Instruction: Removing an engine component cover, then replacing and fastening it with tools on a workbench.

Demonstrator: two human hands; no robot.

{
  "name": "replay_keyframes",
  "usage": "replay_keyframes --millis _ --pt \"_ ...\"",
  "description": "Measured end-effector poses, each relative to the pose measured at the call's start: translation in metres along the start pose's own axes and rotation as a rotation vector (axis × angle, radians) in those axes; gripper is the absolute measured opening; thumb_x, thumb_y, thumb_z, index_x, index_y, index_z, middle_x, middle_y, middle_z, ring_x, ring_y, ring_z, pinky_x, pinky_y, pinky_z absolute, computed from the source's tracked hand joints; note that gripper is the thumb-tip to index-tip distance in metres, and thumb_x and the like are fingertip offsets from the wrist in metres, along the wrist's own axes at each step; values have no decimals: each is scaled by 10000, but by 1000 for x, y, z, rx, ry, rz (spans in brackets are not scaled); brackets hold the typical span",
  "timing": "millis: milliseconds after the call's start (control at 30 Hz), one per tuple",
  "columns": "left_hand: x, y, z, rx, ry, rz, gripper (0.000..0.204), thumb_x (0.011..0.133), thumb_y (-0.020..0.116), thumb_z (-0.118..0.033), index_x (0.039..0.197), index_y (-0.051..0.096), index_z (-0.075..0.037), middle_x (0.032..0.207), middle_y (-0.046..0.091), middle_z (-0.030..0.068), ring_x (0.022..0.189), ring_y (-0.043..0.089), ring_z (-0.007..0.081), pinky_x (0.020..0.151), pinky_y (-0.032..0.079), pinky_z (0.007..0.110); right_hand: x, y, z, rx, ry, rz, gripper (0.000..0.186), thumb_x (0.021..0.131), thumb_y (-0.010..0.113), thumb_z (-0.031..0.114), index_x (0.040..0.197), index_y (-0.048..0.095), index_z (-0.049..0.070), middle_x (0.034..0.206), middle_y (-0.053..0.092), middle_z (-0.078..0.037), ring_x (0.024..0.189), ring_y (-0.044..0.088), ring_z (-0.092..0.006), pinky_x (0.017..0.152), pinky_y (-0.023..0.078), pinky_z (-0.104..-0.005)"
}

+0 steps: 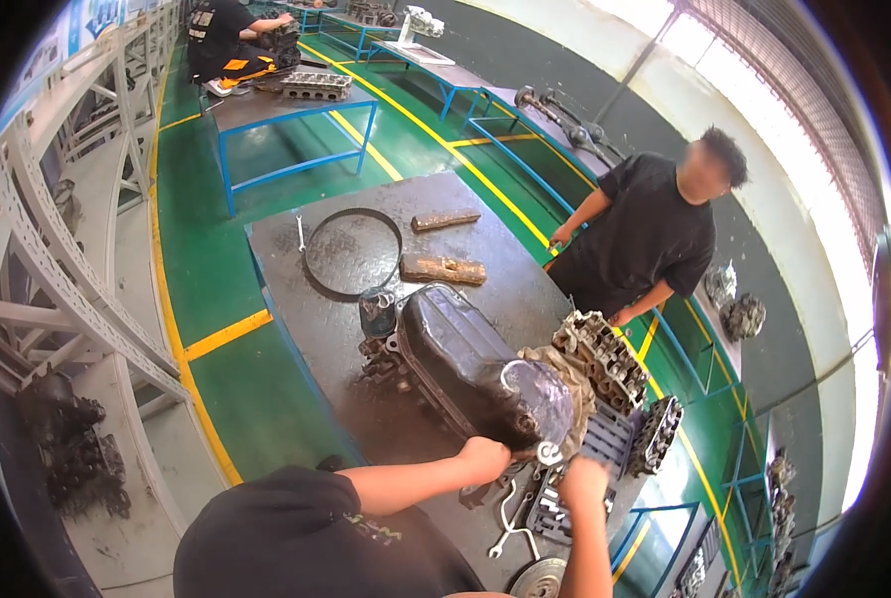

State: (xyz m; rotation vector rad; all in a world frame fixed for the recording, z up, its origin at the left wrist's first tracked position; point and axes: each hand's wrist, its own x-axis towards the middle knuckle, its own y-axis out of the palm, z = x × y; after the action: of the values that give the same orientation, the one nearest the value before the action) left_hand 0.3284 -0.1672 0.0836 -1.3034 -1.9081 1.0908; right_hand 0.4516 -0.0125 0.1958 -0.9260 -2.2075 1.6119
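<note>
Black and oily, the engine block [465,364] lies upside down on the grey bench [296,299], its sump facing up. The left hand [485,458] has its fingers closed against the block's near end. The right hand [583,478] rests on a grey socket tray [605,439]; whether those fingers grip anything cannot be told. 2 rusty bars [443,267] lie farther back, beside a black belt loop [351,254].
</note>
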Motion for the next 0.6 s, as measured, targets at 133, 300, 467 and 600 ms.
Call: replay_keyframes --millis 133,300,467,600 --pt "7 -9 9 -20 -5 -13 238 879 553 -233 817 704 -61 801 714 144 716 709 293 575 550 419 -33 -37 37 413 -245 363 381 735 700 386 879 724 34 865 693 -213 861 674 -367 818 517 -455" --pt "11 -4 0 11 -19 22 302 926 530 -286 809 711 -74 782 714 119 710 705 290 568 545 421 -8 -2 -2 93 -32 -258 306 700 734 346 843 736 75 817 705 -159 803 681 -344 803 514 -448" --pt "6 1 10 6 6 -64 334 927 556 -330 783 718 -76 756 708 116 685 701 290 549 536 402 -32 -36 26 302 -161 233 380 694 749 379 865 734 40 855 704 -190 836 680 -361 798 523 -436" --pt "6 -8 -2 45 -13 22 279 910 557 -279 810 718 -74 796 715 120 712 704 282 563 541 414 -13 4 0 152 -62 -45 325 686 767 350 820 712 59 850 695 -192 801 673 -350 763 517 -443"
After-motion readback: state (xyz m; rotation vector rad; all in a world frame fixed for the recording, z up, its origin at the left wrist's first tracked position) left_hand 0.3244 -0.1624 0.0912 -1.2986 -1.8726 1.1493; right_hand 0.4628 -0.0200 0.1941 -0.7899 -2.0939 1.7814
